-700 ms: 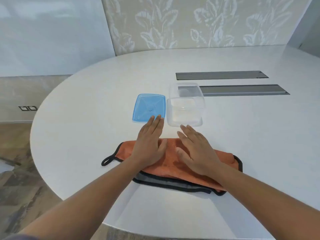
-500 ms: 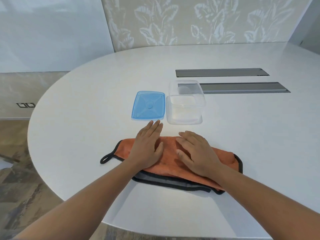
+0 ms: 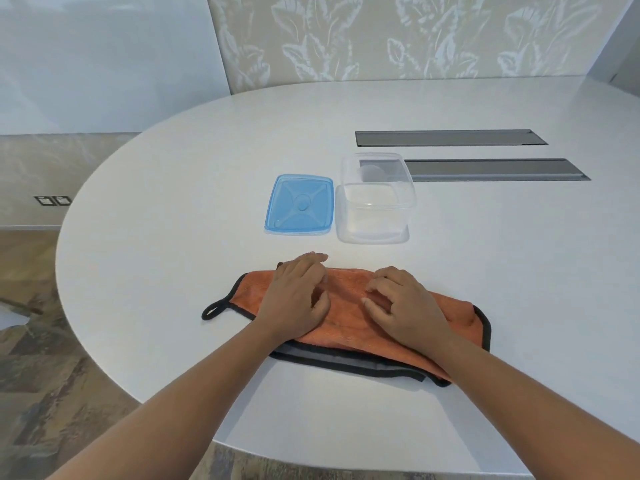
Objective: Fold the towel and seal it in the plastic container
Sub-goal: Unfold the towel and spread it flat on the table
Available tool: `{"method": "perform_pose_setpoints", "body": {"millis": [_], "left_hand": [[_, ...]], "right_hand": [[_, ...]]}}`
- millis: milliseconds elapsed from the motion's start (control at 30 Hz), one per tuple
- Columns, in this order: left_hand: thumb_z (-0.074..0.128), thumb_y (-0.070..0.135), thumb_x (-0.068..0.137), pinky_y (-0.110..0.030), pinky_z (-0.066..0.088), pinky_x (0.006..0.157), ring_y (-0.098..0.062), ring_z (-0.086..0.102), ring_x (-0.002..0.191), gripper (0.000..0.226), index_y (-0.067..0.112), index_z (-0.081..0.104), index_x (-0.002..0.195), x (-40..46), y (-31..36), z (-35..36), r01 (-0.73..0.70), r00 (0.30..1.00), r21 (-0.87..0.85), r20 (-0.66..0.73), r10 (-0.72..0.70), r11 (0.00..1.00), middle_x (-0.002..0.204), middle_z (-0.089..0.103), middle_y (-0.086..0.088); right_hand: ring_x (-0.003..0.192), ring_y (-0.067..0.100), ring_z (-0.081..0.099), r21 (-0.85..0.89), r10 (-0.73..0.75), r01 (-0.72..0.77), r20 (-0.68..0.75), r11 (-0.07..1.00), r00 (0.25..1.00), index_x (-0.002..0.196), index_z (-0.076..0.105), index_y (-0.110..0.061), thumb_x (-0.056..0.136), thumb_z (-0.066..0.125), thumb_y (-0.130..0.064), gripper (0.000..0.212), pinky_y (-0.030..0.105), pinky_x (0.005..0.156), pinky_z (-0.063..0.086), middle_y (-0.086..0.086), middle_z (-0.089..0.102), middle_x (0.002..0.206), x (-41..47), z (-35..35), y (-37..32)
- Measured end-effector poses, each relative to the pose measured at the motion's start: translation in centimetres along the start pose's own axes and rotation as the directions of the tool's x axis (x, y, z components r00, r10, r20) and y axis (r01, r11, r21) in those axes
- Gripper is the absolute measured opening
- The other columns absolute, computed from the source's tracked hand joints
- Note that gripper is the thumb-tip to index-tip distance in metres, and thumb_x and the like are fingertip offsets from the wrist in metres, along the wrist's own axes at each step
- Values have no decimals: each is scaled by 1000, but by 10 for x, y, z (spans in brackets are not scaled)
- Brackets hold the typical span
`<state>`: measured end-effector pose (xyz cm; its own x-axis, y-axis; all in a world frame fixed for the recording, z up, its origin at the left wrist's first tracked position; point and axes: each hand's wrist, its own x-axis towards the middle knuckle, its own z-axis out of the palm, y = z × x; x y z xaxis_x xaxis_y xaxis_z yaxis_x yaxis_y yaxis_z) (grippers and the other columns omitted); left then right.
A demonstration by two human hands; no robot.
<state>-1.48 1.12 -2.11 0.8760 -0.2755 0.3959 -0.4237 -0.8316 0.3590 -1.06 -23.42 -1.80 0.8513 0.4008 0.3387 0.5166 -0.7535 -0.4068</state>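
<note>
An orange towel (image 3: pixel 349 317) with black trim and a black loop at its left end lies folded lengthwise on the white table (image 3: pixel 173 237); its grey underside shows along the near edge. My left hand (image 3: pixel 298 299) and my right hand (image 3: pixel 401 303) both rest on top of it near its middle, fingers curled and pressing into the cloth. Beyond the towel stands an empty clear plastic container (image 3: pixel 375 199), with its blue lid (image 3: pixel 299 204) lying flat to its left.
Two long grey recessed panels (image 3: pixel 450 137) (image 3: pixel 495 169) are set into the table behind the container. The table's rounded edge runs along the left and the near side, with wood-patterned floor (image 3: pixel 41 375) below.
Both hands have slid back toward me over the towel, and their fingers have gone from flat and stretched out to curled. The towel, container and lid stay in place.
</note>
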Motion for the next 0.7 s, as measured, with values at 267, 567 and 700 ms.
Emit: {"method": "perform_pose_setpoints", "body": {"millis": [267, 567, 700], "left_hand": [[66, 33, 86, -37, 48, 78, -15, 54, 87, 14, 25, 78, 87, -6, -2, 6, -77, 994, 47, -77, 80, 996, 103, 67, 8], [61, 94, 59, -37, 29, 115, 3, 40, 131, 77, 47, 70, 119, -15, 1, -12, 126, 972, -113, 214, -100, 986, 137, 51, 30], [63, 98, 45, -37, 8, 123, 0, 14, 147, 109, 48, 52, 141, -24, 5, -25, 112, 909, -75, 411, -71, 991, 158, 25, 29]], "right_hand": [[81, 13, 56, 7, 57, -57, 17, 998, 998, 92, 66, -26, 94, 66, -38, 12, 39, 75, 50, -16, 62, 86, -2, -2, 0], [76, 9, 56, 92, 163, -207, 351, 974, 922, 79, 56, -25, 75, 69, -75, 52, 36, 71, 50, -10, 62, 80, 1, -42, -12], [104, 6, 46, -24, 129, -141, 580, 990, 804, 89, 59, -32, 54, 72, -86, 66, 35, 90, 46, -25, 50, 115, 0, -56, -23]]}}
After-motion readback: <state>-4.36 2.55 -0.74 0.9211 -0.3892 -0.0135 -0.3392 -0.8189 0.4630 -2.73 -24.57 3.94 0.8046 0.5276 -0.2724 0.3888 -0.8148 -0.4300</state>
